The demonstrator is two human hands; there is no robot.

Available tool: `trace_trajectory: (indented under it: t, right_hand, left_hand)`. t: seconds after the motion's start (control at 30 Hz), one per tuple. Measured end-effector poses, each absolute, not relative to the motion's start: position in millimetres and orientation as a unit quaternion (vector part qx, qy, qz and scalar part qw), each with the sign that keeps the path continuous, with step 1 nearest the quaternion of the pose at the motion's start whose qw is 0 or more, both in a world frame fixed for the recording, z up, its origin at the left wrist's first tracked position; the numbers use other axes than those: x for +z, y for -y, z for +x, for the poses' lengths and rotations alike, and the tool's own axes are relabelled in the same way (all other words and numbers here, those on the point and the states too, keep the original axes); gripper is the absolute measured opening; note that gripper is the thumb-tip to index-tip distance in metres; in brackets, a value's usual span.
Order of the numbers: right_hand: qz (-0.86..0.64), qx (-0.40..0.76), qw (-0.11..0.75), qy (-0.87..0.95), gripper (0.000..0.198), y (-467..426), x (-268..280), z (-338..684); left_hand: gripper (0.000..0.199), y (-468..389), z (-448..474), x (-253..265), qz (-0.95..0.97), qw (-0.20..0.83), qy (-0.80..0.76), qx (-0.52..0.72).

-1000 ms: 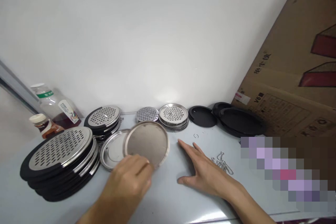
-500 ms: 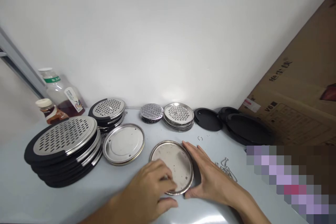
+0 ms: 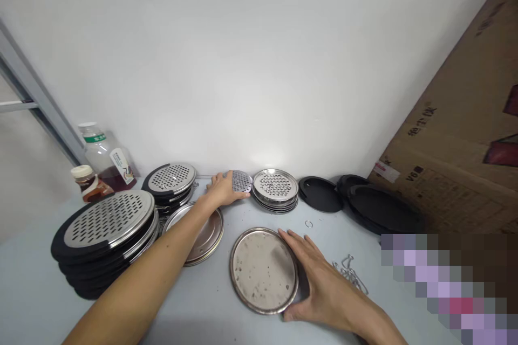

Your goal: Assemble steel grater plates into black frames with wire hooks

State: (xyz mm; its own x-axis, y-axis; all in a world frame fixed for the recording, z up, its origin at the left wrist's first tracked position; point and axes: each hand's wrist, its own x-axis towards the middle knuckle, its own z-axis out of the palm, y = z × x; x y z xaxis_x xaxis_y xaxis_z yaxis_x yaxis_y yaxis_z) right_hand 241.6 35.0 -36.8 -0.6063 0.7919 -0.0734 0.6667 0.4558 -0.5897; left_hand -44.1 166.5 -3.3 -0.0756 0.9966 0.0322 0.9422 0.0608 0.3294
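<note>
My left hand (image 3: 227,187) reaches across to the small grater disc (image 3: 242,180) near the wall. Its fingers curl over the left side and the thumb lies at the front right edge; the hand partly hides the disc. Closer to me, a round metal plate (image 3: 265,272) with a raised rim and dark specks lies on the table. The fingers and thumb of my right hand (image 3: 319,280) curve around the plate's right edge. Beneath my left forearm, other round metal plates (image 3: 212,240) lie stacked and partly covered.
Black-edged graters (image 3: 113,221) are piled at left, with another stack (image 3: 172,179) behind. Two bottles (image 3: 109,161) stand by the wall. Larger grater discs (image 3: 275,186), black round trays (image 3: 324,194), a thin ring (image 3: 308,223) and wire hooks (image 3: 350,275) lie rightward, near a cardboard box (image 3: 449,135).
My left hand has left the metal plate and moved forward and left to the small grater disc. My right hand stays at the plate's edge. The camera view has shifted slightly.
</note>
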Motion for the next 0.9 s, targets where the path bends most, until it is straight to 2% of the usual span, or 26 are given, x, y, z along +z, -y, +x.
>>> trace_trajectory:
  t: [0.2,0.37,0.57,0.63,0.77,0.9]
  right_hand:
    - [-0.433,0.293,0.110,0.845,0.129,-35,-36,242]
    - [-0.427,0.294,0.114,0.847,0.127,-36,-38,242]
    - [-0.422,0.295,0.126,0.848,0.125,-35,-39,243]
    - [-0.416,0.292,0.133,0.851,0.125,-34,-39,243]
    - [-0.410,0.287,0.139,0.855,0.127,-34,-40,243]
    - [-0.412,0.290,0.135,0.853,0.127,-35,-39,242]
  left_hand:
    - [0.086,-173,-41,-8,0.674,0.089,-0.718,0.149]
    - [0.087,-168,-44,6,0.687,0.070,-0.703,0.173]
    - [0.085,-118,-41,25,0.735,0.054,-0.642,0.210]
    - [0.085,-88,-37,23,0.763,0.065,-0.606,0.215]
    - [0.082,-34,-28,6,0.827,0.162,-0.501,0.195]
    - [0.080,-16,-22,-8,0.845,0.217,-0.456,0.178]
